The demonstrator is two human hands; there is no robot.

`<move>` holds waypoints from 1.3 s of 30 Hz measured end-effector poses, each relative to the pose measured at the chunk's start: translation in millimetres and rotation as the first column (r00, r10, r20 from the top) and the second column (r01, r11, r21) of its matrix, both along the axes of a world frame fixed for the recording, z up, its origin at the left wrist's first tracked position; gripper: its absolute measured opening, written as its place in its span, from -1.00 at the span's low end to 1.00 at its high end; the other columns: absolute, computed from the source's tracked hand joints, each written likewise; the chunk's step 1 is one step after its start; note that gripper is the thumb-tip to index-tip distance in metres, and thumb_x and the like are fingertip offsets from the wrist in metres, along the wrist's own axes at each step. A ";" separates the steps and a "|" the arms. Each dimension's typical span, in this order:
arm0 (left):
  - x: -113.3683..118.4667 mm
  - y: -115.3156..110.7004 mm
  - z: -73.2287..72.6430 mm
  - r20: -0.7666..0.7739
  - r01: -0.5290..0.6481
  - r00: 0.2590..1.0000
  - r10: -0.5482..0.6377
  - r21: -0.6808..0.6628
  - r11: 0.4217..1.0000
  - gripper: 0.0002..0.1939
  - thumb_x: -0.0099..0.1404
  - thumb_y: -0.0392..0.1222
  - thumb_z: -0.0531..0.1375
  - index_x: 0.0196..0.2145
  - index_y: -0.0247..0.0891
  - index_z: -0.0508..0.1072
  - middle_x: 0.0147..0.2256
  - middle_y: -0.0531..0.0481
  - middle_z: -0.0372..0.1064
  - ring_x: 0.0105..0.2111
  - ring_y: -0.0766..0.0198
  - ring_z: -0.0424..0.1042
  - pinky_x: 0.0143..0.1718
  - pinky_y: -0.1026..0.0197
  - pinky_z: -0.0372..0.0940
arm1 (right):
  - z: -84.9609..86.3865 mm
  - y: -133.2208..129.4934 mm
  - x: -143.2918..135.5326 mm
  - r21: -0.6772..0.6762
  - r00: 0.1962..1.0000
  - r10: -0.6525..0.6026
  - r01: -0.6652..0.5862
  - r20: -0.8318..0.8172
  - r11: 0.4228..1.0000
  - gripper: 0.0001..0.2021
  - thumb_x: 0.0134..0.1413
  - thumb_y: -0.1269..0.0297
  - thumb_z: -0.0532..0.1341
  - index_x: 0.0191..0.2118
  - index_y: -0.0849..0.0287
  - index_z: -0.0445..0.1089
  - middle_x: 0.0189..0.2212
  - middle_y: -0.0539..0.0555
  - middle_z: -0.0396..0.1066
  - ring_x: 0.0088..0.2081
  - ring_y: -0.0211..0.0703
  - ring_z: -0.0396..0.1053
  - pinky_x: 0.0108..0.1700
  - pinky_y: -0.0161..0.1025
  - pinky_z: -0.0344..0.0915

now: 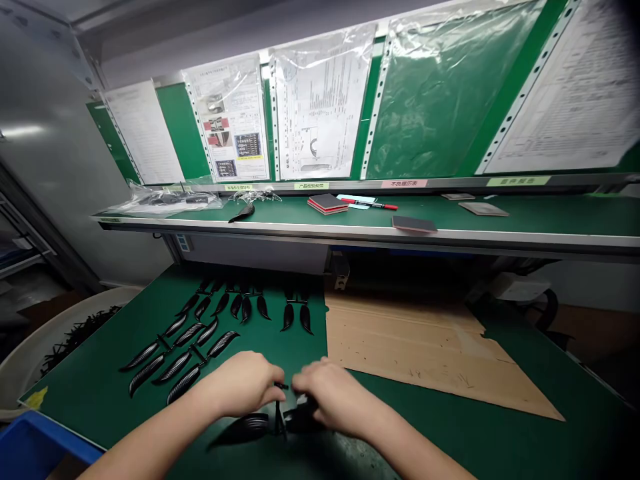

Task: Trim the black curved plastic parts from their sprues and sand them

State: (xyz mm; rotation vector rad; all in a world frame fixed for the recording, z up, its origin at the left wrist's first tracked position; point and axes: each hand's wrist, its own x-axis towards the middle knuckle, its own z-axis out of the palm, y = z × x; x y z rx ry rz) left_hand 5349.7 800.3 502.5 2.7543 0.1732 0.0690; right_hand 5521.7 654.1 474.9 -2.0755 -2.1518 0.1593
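Observation:
Near the table's front edge, my left hand (246, 381) is closed, thumb and fingers pinching the end of a thin black plastic stem (278, 420). A black, ribbed, leaf-shaped plastic piece (243, 430) lies at that stem, below the left hand. My right hand (334, 395) is curled close by on the right, its fingers wrapped round a dark piece (300, 421) that is blurred and mostly covered, so its kind cannot be made out. The two hands are a small gap apart.
Several similar leaf-shaped black pieces (183, 363), joined in pairs by stems, lie on the green table (280, 353). Flat cardboard (400, 340) lies at right. A white tub (15, 353) of black scraps and a blue bin (45, 443) stand left. Sanding pads (327, 203) rest on the shelf (280, 217).

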 end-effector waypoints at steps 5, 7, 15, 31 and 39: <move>-5.5 4.2 -44.0 0.012 -0.414 0.878 0.479 -0.485 0.770 -0.63 0.33 0.14 -0.06 -0.48 -0.17 0.11 -0.55 0.13 0.01 -0.56 0.33 -0.04 -0.53 0.24 -0.14 | -22.4 -11.4 10.7 0.197 0.739 -0.460 0.609 -0.492 0.768 -0.75 0.16 0.08 0.08 -0.09 0.00 0.30 -0.12 0.06 0.41 -0.12 -0.06 0.37 -0.19 -0.18 0.29; -2.5 -5.6 -62.3 -0.015 -0.396 0.841 0.541 -0.699 0.596 -0.62 0.31 0.17 -0.02 -0.47 -0.18 0.09 -0.54 0.15 0.00 -0.53 0.35 -0.01 -0.49 0.28 -0.06 | -39.5 -12.1 3.1 0.136 0.730 -0.435 0.578 -0.528 0.805 -0.66 0.11 0.05 0.14 -0.01 -0.02 0.30 -0.04 0.07 0.39 -0.03 -0.02 0.35 -0.09 -0.14 0.29; 5.4 -55.1 -93.6 -0.373 -0.103 0.789 0.489 -0.864 -0.492 -0.68 0.20 -0.02 0.25 -0.24 -0.31 0.31 -0.33 -0.03 0.34 -0.44 0.40 0.32 -0.38 0.32 0.17 | -77.1 -4.4 -18.8 0.143 0.792 -0.437 0.536 -0.427 0.832 -0.56 0.13 0.15 0.14 0.12 0.12 0.20 -0.03 0.16 0.42 -0.04 0.05 0.36 -0.02 -0.05 0.22; -9.7 -23.8 -142.1 -0.298 -0.356 0.651 0.698 -0.932 -0.066 -0.57 0.22 0.21 0.13 -0.44 -0.20 0.12 -0.54 0.17 0.00 -0.56 0.40 0.02 -0.48 0.28 -0.05 | -114.2 8.0 -34.4 -0.046 0.863 -0.359 0.368 -0.356 0.929 -0.57 0.04 0.21 0.19 0.06 0.07 0.24 -0.19 0.13 0.43 -0.13 -0.01 0.37 -0.20 -0.24 0.22; -7.3 -35.0 -144.9 -0.276 -0.096 0.677 0.682 -0.952 -0.289 -0.62 0.15 0.08 0.27 -0.39 -0.24 0.22 -0.51 0.15 0.20 -0.57 0.45 0.19 -0.47 0.32 0.08 | -109.7 6.8 -20.5 -0.083 0.583 -0.285 0.348 -0.760 0.934 -0.83 0.06 0.21 0.15 -0.23 0.13 0.33 -0.36 -0.02 0.42 -0.32 -0.18 0.37 -0.29 -0.31 0.23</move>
